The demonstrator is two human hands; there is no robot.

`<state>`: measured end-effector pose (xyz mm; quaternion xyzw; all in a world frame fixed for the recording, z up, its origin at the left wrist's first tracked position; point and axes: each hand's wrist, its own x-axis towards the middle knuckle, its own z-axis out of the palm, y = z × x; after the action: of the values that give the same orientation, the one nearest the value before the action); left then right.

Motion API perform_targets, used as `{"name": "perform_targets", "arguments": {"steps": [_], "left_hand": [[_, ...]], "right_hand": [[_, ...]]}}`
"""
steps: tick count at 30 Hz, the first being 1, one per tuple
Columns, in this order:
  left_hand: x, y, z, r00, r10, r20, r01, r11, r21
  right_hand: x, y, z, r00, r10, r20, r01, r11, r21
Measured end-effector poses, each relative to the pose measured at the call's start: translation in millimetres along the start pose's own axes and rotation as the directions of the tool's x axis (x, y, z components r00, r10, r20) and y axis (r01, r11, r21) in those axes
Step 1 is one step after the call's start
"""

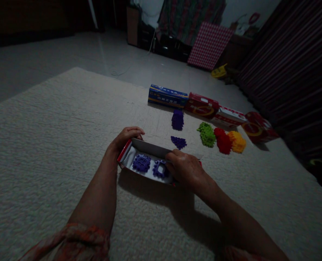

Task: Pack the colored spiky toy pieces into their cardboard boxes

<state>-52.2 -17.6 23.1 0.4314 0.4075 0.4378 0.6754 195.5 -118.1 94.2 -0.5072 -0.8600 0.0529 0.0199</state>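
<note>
An open, long box with white lining lies on the pale mat. Inside it are a purple toothed piece with a cross-shaped lattice and a purple toothed ring. My left hand is at the box's far left corner, its fingers curled round the back wall. Over the right part of the box is my right hand, fingers pressed together beside the ring; what they hold, if anything, is hidden. Beyond the box lie a small purple piece and a purple stack.
Green pieces, red pieces and yellow pieces lie in heaps to the right. Behind them stand a blue box, a red box, a white-and-red box and another red box.
</note>
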Motion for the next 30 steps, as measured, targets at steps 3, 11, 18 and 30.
{"name": "perform_targets", "arguments": {"steps": [3,11,18,30], "left_hand": [[0,2,1.4,1.0,-0.001,0.001,0.001,1.0,0.015],[1,2,1.7,1.0,0.005,0.008,-0.005,1.0,0.001],[1,1,2.9,1.0,-0.007,-0.001,0.007,0.999,-0.035],[-2,5,6.0,1.0,-0.007,-0.018,0.007,1.0,0.003]], "right_hand": [[-2,12,-21,0.998,-0.018,-0.054,0.022,0.998,0.064],[70,125,-19,0.902,0.15,-0.406,-0.064,0.974,0.219],[119,164,46,0.879,0.113,-0.463,-0.073,0.992,0.103],[112,163,59,0.893,0.076,-0.443,-0.101,0.994,-0.033]]}}
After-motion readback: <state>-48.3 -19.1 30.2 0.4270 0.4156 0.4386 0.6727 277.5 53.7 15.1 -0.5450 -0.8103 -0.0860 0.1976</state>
